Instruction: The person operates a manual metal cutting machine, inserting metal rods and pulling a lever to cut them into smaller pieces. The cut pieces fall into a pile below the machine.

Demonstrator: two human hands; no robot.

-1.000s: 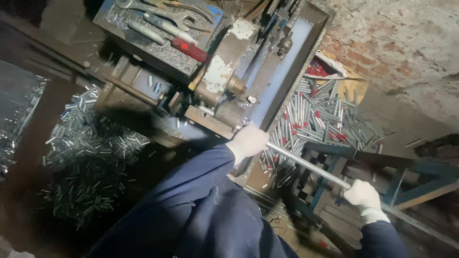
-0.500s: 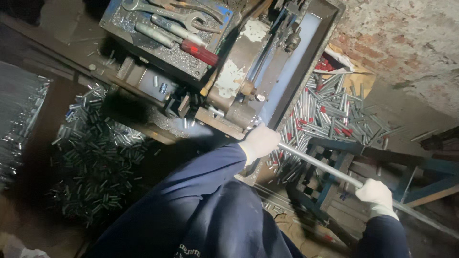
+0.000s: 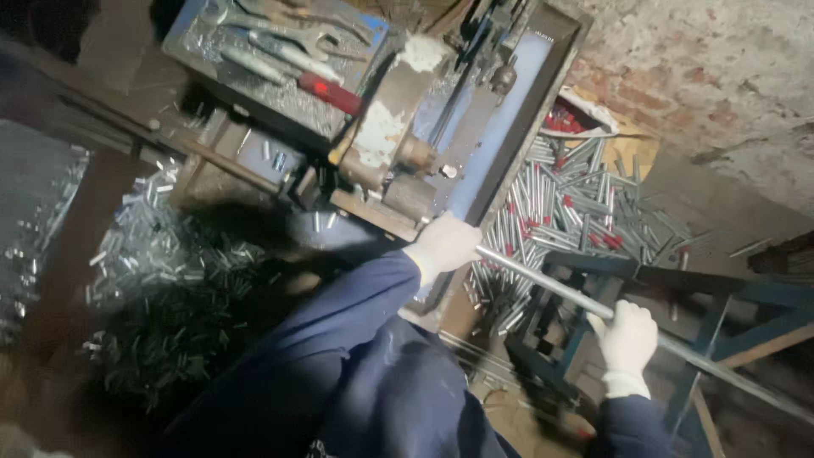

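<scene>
Two white-gloved hands hold one long metal rod (image 3: 551, 284). The right hand (image 3: 629, 337), fingers clenched, supports its middle; the left hand (image 3: 447, 243), fingers wrapped, steadies its front end at the cutting machine (image 3: 441, 144). Cut pieces (image 3: 577, 212) lie piled beyond.

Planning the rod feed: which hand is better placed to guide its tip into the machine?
Left. The left hand grips the metal rod right beside the machine; the right hand holds it farther back.
</scene>
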